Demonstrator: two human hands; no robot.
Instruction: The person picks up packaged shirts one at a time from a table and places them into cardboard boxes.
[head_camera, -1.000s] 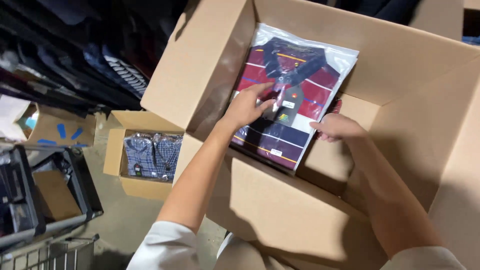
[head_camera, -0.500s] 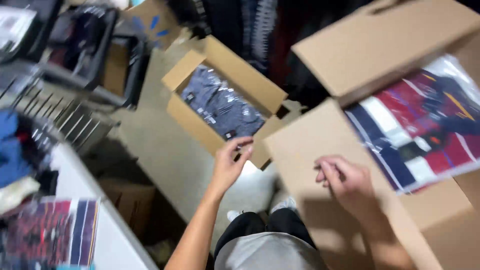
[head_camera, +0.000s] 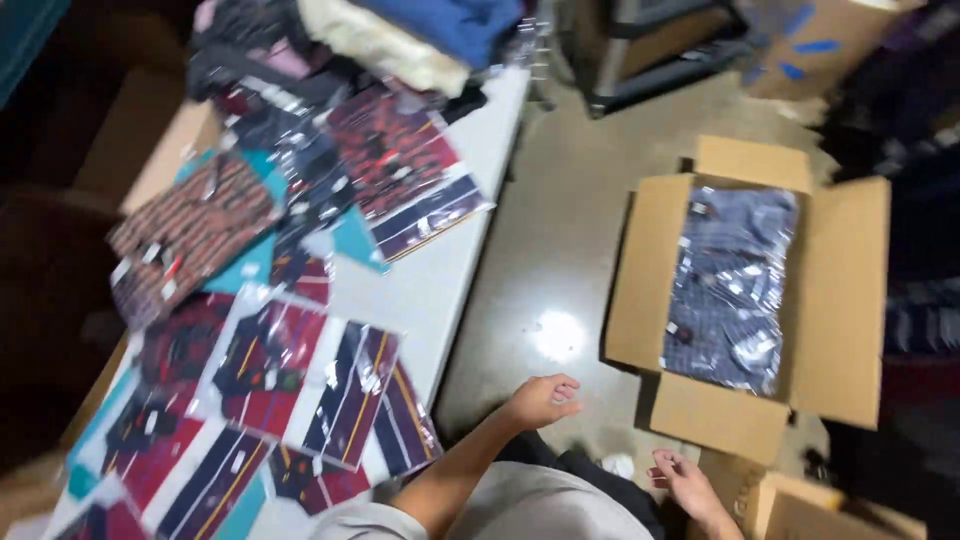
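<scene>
Both hands are empty: the left hand (head_camera: 540, 398) hangs loosely curled just beside the worktop (head_camera: 455, 270) edge, and the right hand (head_camera: 683, 478) is half-spread, fingers slack, farther from it. Nearest the left hand on the worktop lies a bagged striped shirt (head_camera: 352, 392) among other bagged shirts. Out from the worktop, across the floor (head_camera: 550, 230), an open cardboard box (head_camera: 840, 300) holds a bagged dark checked shirt (head_camera: 730, 285).

Floor (head_camera: 560, 250): grey concrete, glossy, w/ bright lamp glare spot (head_camera: 558, 335). White table (head_camera: 450, 270) along left side. Dark metal cart (head_camera: 650, 40) at top. Surroundings dim, edges in shadow.
</scene>
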